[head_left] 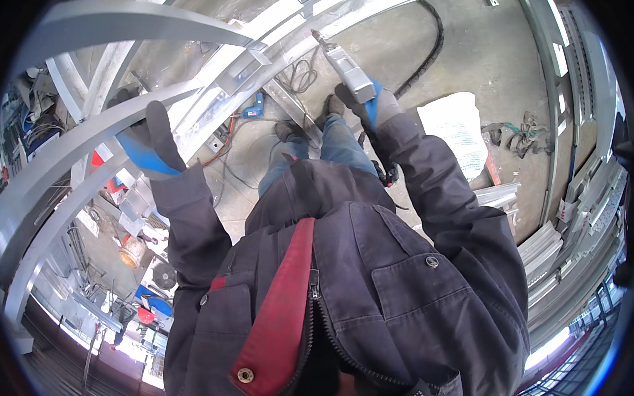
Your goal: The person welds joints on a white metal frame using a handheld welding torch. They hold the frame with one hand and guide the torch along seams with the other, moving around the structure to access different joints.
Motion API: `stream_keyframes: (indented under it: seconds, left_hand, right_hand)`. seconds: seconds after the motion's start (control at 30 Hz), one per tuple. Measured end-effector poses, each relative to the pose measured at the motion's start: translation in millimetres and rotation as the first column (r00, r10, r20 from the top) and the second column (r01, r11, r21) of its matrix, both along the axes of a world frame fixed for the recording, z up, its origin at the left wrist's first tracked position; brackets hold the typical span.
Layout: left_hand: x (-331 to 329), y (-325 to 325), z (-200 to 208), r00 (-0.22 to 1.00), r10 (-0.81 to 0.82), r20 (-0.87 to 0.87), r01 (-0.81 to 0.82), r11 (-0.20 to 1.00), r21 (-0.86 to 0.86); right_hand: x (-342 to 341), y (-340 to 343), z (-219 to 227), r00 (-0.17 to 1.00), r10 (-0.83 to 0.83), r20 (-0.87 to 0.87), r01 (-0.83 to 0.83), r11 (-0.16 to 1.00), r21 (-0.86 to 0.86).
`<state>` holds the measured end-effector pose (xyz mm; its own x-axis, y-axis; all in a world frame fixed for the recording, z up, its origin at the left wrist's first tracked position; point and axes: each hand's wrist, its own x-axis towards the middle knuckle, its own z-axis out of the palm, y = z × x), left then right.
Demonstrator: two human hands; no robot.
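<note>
My left hand (148, 144), in a dark and blue work glove, grips a grey metal bar (96, 129) of a large curved-looking frame. Its thumb stands on the near side; the fingertips show partly beyond the bar. My right hand (380, 106), gloved the same way, is closed round the back of a grey hand-held power tool (346, 70). The tool's tapered dark nose points up and left toward a pale metal rail (266, 56), apart from it. My palm and sleeve hide the tool's handle, so its exact kind cannot be told.
A blue corded power tool (252, 106) lies on the floor between the frame bars, near loose cables (299, 77). A thick black hose (434, 52) curves across the floor. To the right lie a white sheet (455, 129), rags (523, 135) and stacked metal profiles (573, 256).
</note>
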<state>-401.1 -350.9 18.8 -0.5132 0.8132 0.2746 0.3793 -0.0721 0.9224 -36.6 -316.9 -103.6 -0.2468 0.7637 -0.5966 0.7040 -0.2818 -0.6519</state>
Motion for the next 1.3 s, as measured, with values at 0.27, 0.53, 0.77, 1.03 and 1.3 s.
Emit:
stream_keyframes:
  seconds: [0.27,0.53,0.77,1.03,1.3]
  left_hand:
    - [-10.4,39.6,23.1,0.980,0.146,0.136,-0.144,0.989,-0.027]
    - [-15.6,60.8,18.8,0.910,0.401,0.103,-0.366,0.896,-0.251]
    - [-12.6,59.3,21.0,0.906,0.413,0.094,-0.379,0.889,-0.256]
    - [-9.3,59.3,24.4,0.934,0.335,0.124,-0.308,0.931,-0.195]
    - [-10.7,60.9,23.7,0.930,0.355,0.098,-0.327,0.918,-0.225]
  right_hand:
    - [-75.1,6.3,26.1,0.905,0.150,0.397,-0.200,0.976,0.089]
    - [-104.9,26.9,21.2,0.858,0.185,0.480,-0.236,0.970,0.048]
    - [-106.7,31.9,8.2,0.848,0.205,0.490,-0.251,0.968,0.030]
    - [-108.5,30.5,0.2,0.839,0.215,0.500,-0.258,0.966,0.016]
    - [-108.9,29.9,-0.5,0.837,0.220,0.501,-0.277,0.960,0.041]
